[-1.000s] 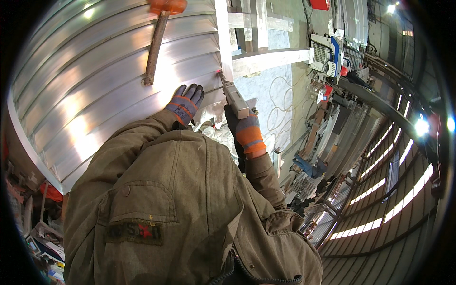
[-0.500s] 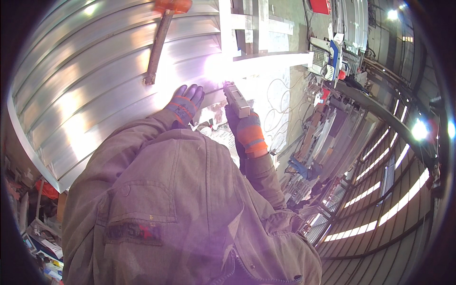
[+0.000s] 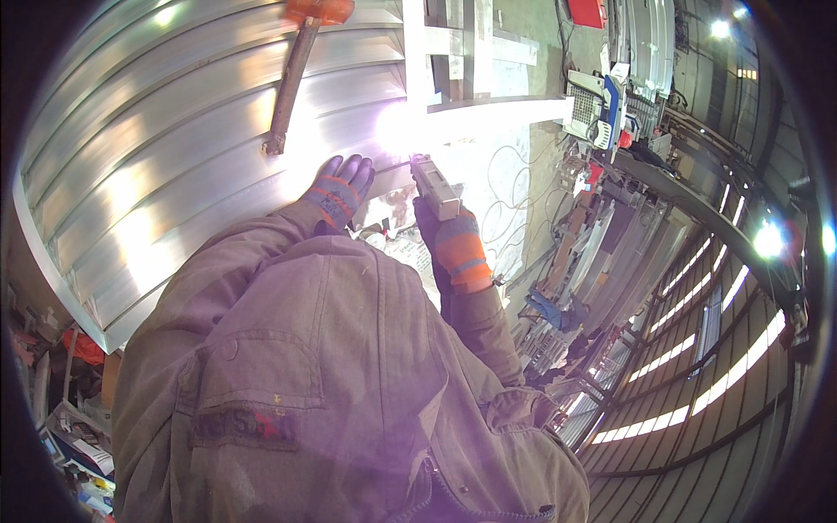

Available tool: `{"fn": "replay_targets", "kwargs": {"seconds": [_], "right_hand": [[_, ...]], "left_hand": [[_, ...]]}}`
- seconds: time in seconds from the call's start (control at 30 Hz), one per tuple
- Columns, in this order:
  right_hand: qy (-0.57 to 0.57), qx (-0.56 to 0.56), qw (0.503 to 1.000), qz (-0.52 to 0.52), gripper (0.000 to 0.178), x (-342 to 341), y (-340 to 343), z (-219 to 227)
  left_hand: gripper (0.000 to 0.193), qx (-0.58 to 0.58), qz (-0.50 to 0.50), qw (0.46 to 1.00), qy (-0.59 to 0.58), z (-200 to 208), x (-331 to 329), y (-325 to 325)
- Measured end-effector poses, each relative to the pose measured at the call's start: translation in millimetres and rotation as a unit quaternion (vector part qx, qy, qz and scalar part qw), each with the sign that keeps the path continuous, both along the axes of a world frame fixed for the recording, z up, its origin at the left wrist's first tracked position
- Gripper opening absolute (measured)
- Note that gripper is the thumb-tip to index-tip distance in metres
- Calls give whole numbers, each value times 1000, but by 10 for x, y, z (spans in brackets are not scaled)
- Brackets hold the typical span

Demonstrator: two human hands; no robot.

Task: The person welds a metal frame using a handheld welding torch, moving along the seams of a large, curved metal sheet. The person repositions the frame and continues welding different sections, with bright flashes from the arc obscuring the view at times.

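Note:
My right hand [image 3: 453, 240], in a dark glove with an orange cuff, is closed round a boxy pale welding gun [image 3: 438, 187]. Its tip points away from me, just short of a blinding white-violet glare [image 3: 399, 131]. That glare hides the spot being worked, at the edge of a ribbed silvery metal panel [image 3: 205, 144]. My left hand [image 3: 342, 190], gloved in dark and orange, lies on the panel with its fingers extended. Beyond it on the panel rests a hammer [image 3: 292, 87] with an orange head and a worn handle.
Pale metal bars [image 3: 475, 48] cross beyond the glare. Thin cables [image 3: 510, 179] loop over the floor to the right. A blue and white machine [image 3: 613, 109] stands farther right, near stacked metal lengths [image 3: 602, 240]. Clutter lies at the lower left [image 3: 83, 436].
The welding gun and my right hand have shifted very slightly toward me. My left hand and the hammer keep their places; the glare is still there.

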State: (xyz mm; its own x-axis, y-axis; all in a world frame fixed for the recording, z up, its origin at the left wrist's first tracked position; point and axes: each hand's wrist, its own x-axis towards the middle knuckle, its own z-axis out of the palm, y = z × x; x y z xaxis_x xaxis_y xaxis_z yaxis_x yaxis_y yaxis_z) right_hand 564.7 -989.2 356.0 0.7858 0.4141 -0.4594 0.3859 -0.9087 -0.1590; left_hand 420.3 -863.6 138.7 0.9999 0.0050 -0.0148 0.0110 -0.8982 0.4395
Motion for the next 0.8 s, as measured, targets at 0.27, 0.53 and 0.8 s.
{"fn": "replay_targets", "kwargs": {"seconds": [0.27,0.53,0.8], "right_hand": [[0,45,999,-9,52,-41,-65,5],[14,25,999,-15,52,-54,-115,64],[34,17,998,-45,52,-91,-90,101]], "left_hand": [[71,-7,8,1000,-13,-19,-3,-9],[69,-5,15,999,-29,-56,-8,-37],[70,-3,22,999,-41,-101,6,-54]]}}
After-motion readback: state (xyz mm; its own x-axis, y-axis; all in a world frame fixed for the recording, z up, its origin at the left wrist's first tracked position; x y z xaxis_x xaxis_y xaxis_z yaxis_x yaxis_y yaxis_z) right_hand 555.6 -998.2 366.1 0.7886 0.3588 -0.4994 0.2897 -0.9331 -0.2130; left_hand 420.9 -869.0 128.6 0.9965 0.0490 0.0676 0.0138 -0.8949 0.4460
